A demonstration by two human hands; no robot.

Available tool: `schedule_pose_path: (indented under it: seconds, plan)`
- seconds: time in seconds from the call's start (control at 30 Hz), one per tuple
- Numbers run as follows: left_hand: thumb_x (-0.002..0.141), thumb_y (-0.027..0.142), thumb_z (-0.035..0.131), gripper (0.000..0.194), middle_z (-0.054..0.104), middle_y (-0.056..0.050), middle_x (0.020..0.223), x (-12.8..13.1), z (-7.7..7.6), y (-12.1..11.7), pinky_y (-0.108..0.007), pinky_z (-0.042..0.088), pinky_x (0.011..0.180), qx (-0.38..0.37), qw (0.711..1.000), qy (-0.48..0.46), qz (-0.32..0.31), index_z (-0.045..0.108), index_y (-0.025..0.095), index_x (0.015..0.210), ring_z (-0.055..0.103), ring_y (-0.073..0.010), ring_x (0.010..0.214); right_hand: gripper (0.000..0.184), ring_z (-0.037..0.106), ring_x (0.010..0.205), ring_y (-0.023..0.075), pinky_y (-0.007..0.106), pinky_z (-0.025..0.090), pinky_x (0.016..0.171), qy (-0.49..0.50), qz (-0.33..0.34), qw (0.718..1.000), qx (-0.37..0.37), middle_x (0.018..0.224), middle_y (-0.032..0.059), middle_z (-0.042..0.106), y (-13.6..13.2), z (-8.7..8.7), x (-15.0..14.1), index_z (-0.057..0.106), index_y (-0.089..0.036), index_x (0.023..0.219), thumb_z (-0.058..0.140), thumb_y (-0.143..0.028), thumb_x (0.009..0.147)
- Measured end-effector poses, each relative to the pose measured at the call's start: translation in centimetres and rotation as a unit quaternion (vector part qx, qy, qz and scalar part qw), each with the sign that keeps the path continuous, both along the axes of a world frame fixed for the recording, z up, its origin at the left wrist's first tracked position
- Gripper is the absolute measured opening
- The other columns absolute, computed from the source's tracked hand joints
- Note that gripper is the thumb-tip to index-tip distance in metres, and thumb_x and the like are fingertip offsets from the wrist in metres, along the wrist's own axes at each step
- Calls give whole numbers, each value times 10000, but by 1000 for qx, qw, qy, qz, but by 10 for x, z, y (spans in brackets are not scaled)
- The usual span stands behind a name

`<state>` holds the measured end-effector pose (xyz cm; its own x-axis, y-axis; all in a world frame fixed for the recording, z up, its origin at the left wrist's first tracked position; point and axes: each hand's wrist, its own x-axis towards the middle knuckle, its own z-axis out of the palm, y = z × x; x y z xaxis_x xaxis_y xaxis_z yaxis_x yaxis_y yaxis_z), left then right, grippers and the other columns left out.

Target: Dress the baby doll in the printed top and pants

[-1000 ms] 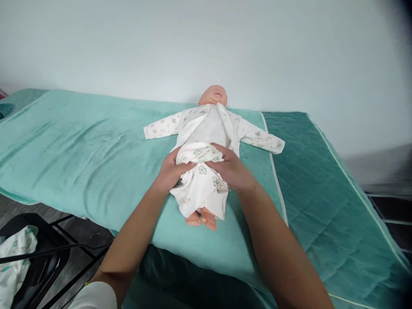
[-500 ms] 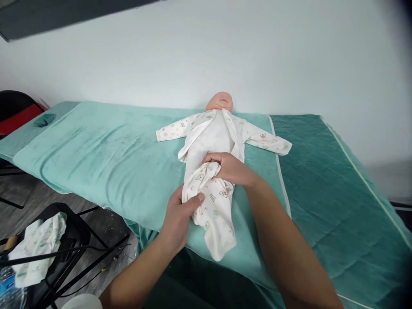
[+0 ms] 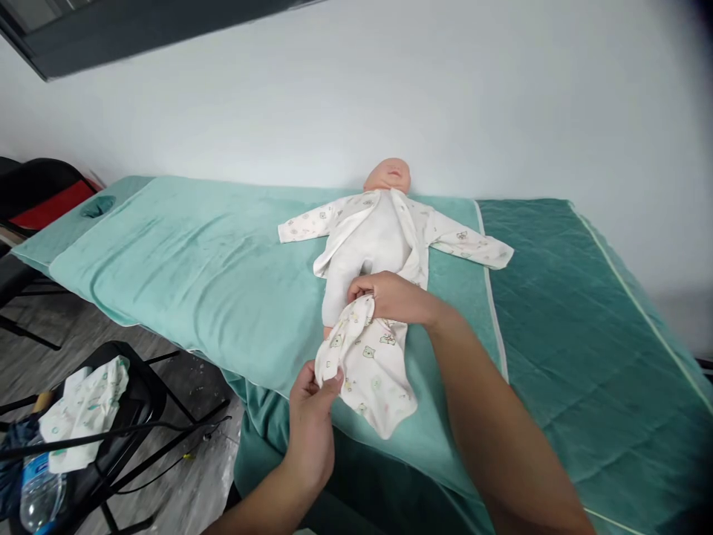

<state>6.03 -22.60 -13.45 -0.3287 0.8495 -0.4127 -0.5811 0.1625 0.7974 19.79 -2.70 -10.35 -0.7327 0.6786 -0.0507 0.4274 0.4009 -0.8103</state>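
Observation:
A baby doll [image 3: 387, 175] lies on its back with its arms spread. Its printed white jacket [image 3: 471, 246] hangs open at the front, over a plain white body and thighs. Printed white baby pants [image 3: 379, 371] are bunched around the lower legs, hiding the feet. My left hand [image 3: 312, 423] pinches the pants' edge between thumb and fingers, on the left side. With its fingers curled, my right hand [image 3: 393, 295] grips the upper part of the pants by the other leg; some of its fingertips are hidden by cloth.
A light green towel [image 3: 223, 260] covers much of the padded table, with a darker green quilted cover [image 3: 557, 312] at right. To the left, a black chair [image 3: 142, 394] holds a printed cloth [image 3: 92, 409], near a plastic bottle [image 3: 41, 490]. A white wall [image 3: 501, 96] stands behind.
The pants have slid down the legs, baring the white thighs and the gap between them. My left hand has moved down toward me with the cloth. The view has shifted slightly.

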Motion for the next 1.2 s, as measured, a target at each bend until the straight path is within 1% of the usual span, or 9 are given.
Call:
schedule_pose_path:
  seconds: [0.1,0.2,0.37,0.5,0.6,0.77,0.9,1.1,1.2]
  plan:
    - [753,391,836,317,683,-26,890,-20,-12,2,-252,465,742,-18,999,42,-5,707,164,934,597,-137,804,129,660,827,190,271,444,705,-24,1,999,21,909,2,740,-1,0,-1,697,-211,861,670,-264,747]
    - [779,423,817,353,667,-19,876,-35,-16,7,-240,443,699,-27,996,63,-55,714,167,998,571,-129,786,129,657,825,190,266,431,693,-36,-5,999,29,907,3,743,-2,1,-3,703,-212,862,673,-285,760]
    - [809,484,783,384,693,-29,957,-40,-8,12,-252,452,757,-19,989,99,-107,714,180,1033,587,-150,860,90,642,780,185,266,408,652,-39,-22,998,52,858,7,737,-4,0,-6,698,-208,806,649,-280,784]
    - [834,465,767,351,705,-45,1003,-40,2,13,-268,466,799,-17,988,75,-138,694,177,1023,605,-158,881,80,642,772,190,267,406,644,-23,-23,998,47,843,1,731,-4,-2,-4,700,-218,813,659,-281,786]
    - [865,428,742,326,700,-57,989,-44,2,19,-273,474,800,9,986,57,-156,676,163,1043,614,-159,866,98,642,776,193,267,413,654,-8,-20,999,44,834,0,724,-3,-4,-3,696,-216,822,656,-305,807]
    - [851,416,752,300,636,-2,881,-58,-12,44,-229,430,722,59,976,135,-159,645,170,984,552,-125,793,144,638,799,198,272,422,676,30,-4,999,38,842,11,711,-2,-4,0,677,-197,820,609,-321,848]
    - [829,454,754,321,572,27,800,-70,-20,68,-222,402,677,96,958,209,-172,620,174,910,489,-113,728,160,634,824,216,285,435,696,44,-18,999,13,841,14,700,-1,-2,2,673,-188,814,617,-336,837]
    - [817,412,728,288,597,16,837,-83,-24,99,-240,414,691,114,944,268,-155,633,187,970,507,-131,747,207,650,862,251,304,479,733,34,-29,999,0,887,21,730,-3,2,3,725,-199,885,727,-368,766]
    - [816,367,709,256,603,12,856,-86,-25,110,-244,420,694,116,940,285,-149,641,194,993,518,-133,753,214,653,870,250,298,479,722,32,-51,998,1,913,21,734,-4,2,3,729,-202,907,724,-369,773]
